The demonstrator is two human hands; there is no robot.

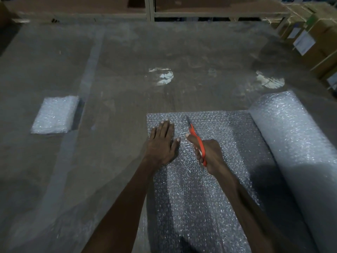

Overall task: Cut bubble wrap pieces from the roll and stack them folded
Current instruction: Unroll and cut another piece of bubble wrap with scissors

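A big roll of bubble wrap [295,148] lies along the right side of the table. A sheet of bubble wrap [200,194] runs out from it to the left, flat on the table. My left hand [162,141] presses flat on the sheet near its left edge, fingers straight. My right hand [207,154] grips orange-handled scissors [196,138], whose blades point away from me along the sheet near its far edge. A stack of folded bubble wrap pieces [55,115] lies far to the left.
The table top [145,57] is covered with a clear plastic film that reflects ceiling lights. Cardboard boxes [313,37] stand at the back right. A metal shelf frame [151,10] runs along the far edge.
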